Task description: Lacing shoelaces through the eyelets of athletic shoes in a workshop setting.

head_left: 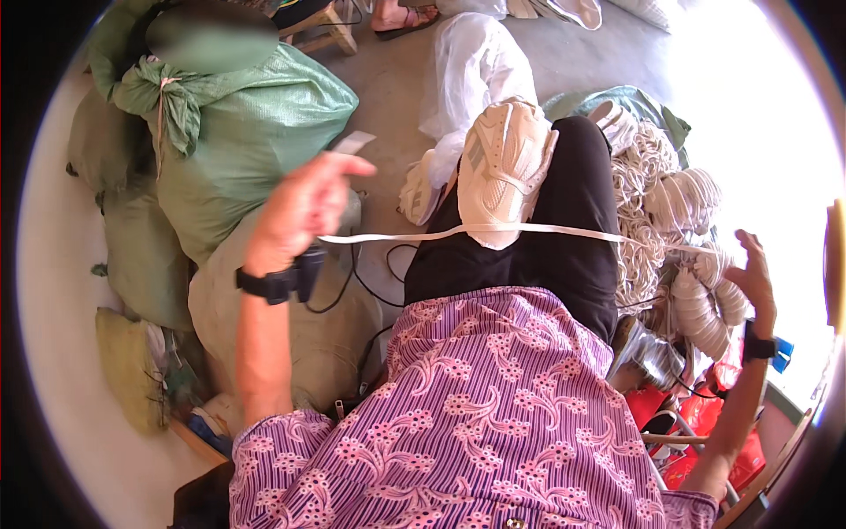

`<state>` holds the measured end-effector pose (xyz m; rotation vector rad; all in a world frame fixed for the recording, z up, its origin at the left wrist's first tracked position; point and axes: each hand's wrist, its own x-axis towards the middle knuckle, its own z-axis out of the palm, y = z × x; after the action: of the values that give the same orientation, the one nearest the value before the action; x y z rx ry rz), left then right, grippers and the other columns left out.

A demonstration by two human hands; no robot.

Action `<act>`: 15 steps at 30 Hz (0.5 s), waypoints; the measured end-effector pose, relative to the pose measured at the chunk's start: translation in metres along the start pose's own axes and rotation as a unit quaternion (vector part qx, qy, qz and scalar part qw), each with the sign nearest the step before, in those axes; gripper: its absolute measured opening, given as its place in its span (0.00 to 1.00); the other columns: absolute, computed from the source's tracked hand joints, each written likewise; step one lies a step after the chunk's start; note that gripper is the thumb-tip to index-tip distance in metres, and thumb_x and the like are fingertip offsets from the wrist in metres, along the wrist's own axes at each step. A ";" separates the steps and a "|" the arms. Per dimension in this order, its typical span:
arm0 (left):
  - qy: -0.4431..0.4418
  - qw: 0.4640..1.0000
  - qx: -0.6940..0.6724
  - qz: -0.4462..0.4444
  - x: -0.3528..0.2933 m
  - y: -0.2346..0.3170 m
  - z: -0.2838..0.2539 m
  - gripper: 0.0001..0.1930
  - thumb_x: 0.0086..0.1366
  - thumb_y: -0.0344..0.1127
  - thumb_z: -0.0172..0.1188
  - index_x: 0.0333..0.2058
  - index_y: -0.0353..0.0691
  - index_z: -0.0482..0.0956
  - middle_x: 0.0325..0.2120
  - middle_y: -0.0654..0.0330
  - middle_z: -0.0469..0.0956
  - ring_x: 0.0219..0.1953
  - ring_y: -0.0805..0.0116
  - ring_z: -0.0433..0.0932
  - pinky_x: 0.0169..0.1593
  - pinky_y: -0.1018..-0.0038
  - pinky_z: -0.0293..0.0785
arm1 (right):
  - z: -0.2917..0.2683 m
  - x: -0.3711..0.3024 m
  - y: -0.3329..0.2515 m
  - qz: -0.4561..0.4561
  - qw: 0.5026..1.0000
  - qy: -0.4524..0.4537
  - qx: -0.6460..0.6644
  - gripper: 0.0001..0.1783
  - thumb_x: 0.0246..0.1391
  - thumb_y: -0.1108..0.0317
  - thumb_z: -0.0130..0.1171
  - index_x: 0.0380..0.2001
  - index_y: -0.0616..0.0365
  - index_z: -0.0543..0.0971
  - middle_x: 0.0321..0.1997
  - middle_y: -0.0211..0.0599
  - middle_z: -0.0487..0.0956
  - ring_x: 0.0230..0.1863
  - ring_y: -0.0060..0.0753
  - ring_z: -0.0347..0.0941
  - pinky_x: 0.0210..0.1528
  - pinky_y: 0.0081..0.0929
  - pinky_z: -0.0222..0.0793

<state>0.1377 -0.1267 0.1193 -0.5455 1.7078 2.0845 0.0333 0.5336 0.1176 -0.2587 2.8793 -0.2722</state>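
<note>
A cream-white sneaker [502, 172] rests on my black-trousered lap, its toe pointing toward me. A flat white shoelace [401, 236] stretches sideways across the shoe's near end. To the left, my left hand [308, 207] is raised with its fingers curled and the index finger pointing out. One end of the lace meets the lower edge of that hand, though the grip itself is hidden. Out on the right, my right hand [753, 273] has its thumb and fingers apart. The lace's other end runs close to these fingers; glare hides whether they touch.
Large green sacks [251, 132] stand at the left. Tangled white laces [643, 229] and bundled laces [683, 203] are piled at my right, above red bags [670, 414]. Beyond my knees lie another white shoe [419, 189] and a clear plastic bag [480, 62]. A person's sandalled foot [405, 18] shows farther off.
</note>
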 end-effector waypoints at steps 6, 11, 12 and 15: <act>-0.199 0.972 0.125 -0.029 0.033 0.011 0.094 0.14 0.67 0.40 0.51 0.43 0.38 0.79 0.14 0.75 0.62 0.15 0.87 0.55 0.19 0.87 0.53 | 0.049 0.045 -0.301 -0.282 0.907 0.024 0.311 0.24 0.47 0.78 0.53 0.51 0.60 0.72 0.49 0.48 0.73 0.51 0.48 0.70 0.53 0.36 0.65; -0.189 0.965 0.171 0.054 0.048 0.007 0.103 0.13 0.67 0.36 0.51 0.43 0.36 0.79 0.21 0.69 0.72 0.23 0.83 0.68 0.30 0.84 0.65 | 0.083 0.052 -0.335 -0.299 0.826 -0.094 0.468 0.16 0.54 0.75 0.50 0.47 0.61 0.74 0.37 0.47 0.78 0.38 0.45 0.76 0.43 0.31 0.70; -0.187 0.966 0.171 0.050 0.051 0.000 0.101 0.13 0.67 0.36 0.51 0.43 0.36 0.79 0.21 0.69 0.72 0.23 0.83 0.68 0.30 0.84 0.65 | 0.084 0.050 -0.333 -0.240 0.832 -0.130 0.482 0.15 0.54 0.74 0.50 0.45 0.61 0.74 0.33 0.46 0.78 0.36 0.46 0.76 0.41 0.31 0.70; -0.138 0.938 0.293 0.122 0.062 -0.012 0.103 0.12 0.67 0.34 0.52 0.43 0.34 0.78 0.25 0.68 0.75 0.30 0.82 0.70 0.36 0.82 0.68 | 0.092 0.052 -0.328 -0.188 0.852 -0.137 0.469 0.12 0.53 0.73 0.52 0.42 0.62 0.76 0.28 0.47 0.78 0.33 0.50 0.76 0.38 0.35 0.71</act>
<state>0.0866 -0.0205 0.0954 0.1415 2.1609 1.5654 0.0569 0.1911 0.0854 -0.5907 2.0649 -1.4925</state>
